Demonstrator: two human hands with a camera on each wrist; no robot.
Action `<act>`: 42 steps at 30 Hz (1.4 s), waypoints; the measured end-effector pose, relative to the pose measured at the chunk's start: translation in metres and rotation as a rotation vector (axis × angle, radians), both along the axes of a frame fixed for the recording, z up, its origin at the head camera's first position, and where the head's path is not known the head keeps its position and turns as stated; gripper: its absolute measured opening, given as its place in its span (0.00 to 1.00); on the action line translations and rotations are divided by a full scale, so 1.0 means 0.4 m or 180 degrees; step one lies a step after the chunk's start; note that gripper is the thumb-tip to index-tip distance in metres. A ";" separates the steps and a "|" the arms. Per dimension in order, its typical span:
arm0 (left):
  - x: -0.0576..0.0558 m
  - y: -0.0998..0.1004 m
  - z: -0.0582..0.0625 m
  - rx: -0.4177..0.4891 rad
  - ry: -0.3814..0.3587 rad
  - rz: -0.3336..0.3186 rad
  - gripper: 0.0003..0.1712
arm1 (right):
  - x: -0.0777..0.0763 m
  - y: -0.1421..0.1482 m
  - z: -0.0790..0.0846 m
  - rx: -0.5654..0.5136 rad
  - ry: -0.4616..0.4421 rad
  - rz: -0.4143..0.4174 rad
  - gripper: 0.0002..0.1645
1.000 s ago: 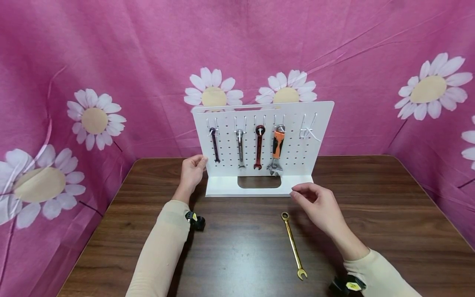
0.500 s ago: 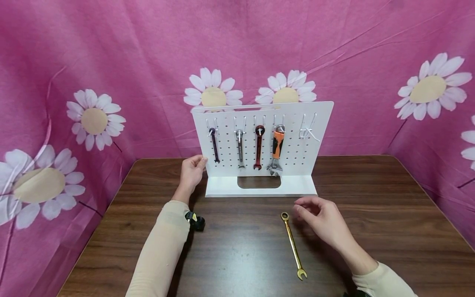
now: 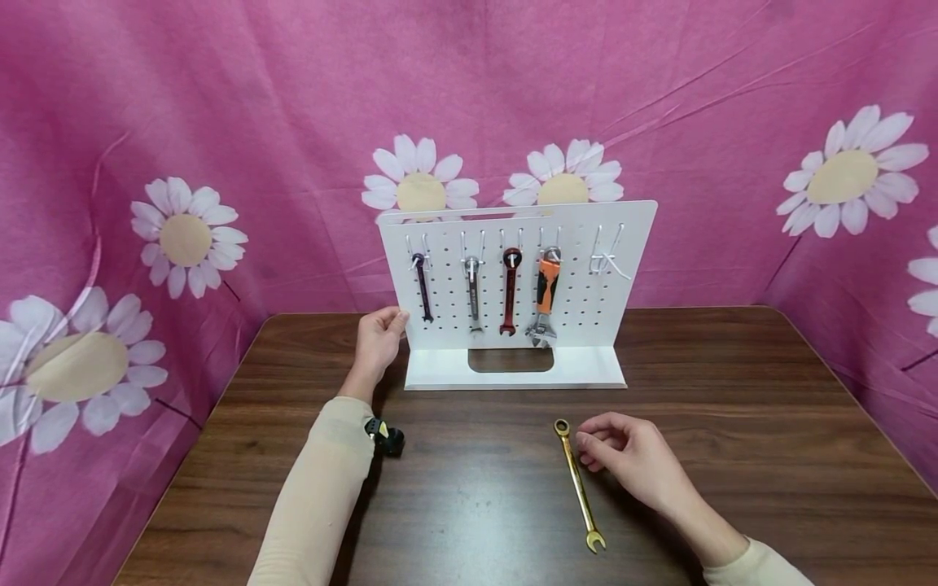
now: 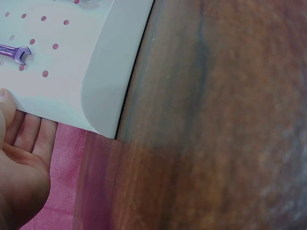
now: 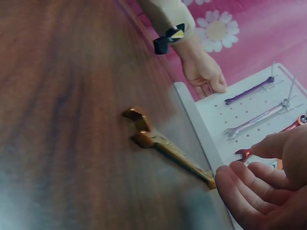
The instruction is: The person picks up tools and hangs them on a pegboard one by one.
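My left hand (image 3: 379, 342) grips the left edge of a white pegboard stand (image 3: 586, 325), thumb in front and fingers behind. A gold combination wrench (image 3: 576, 484) lies on the table, ring end toward the board and open jaw toward me. Just right of its ring end, my right hand (image 3: 633, 456) hovers with fingers loosely bent and nothing between them. On the board's hooks hang a purple wrench (image 3: 422, 289), a silver wrench (image 3: 473, 293), a red wrench (image 3: 510, 293) and an adjustable wrench (image 3: 546, 293) with an orange and black handle. The rightmost hook (image 3: 607, 260) carries nothing.
The stand rests on a dark wooden table (image 3: 454, 505). Behind and at both sides hangs a pink cloth (image 3: 308, 98) printed with white daisies. A small black camera (image 3: 388, 438) is strapped on my left wrist.
My right hand has moved from the stand's front right corner down toward me, to beside the gold wrench's ring end. The left hand keeps its grip on the board.
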State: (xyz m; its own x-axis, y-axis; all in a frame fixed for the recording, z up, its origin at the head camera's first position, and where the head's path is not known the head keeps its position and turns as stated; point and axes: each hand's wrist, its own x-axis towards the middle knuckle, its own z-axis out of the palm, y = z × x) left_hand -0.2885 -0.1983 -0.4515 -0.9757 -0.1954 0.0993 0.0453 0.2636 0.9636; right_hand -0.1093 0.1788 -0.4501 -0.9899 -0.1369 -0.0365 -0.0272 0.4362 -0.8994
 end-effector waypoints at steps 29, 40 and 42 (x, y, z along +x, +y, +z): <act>-0.001 0.003 -0.002 0.0061 -0.0004 -0.0009 0.13 | 0.006 -0.053 -0.024 0.0890 -0.0483 -0.0059 0.15; -0.001 0.003 -0.001 0.0026 -0.0035 0.0000 0.14 | -0.007 -0.038 -0.021 0.0923 -0.0521 0.0179 0.13; -0.001 0.003 -0.001 0.0046 -0.0034 -0.0006 0.14 | -0.008 -0.032 -0.021 0.0894 -0.0501 0.0281 0.13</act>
State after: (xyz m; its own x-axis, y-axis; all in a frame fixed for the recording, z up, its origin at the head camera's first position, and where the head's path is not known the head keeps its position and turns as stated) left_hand -0.2888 -0.1971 -0.4519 -0.9770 -0.1951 0.0860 0.0354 0.2494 0.9677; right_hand -0.1126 0.1660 -0.4587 -0.9539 -0.1848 -0.2363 0.0537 0.6699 -0.7405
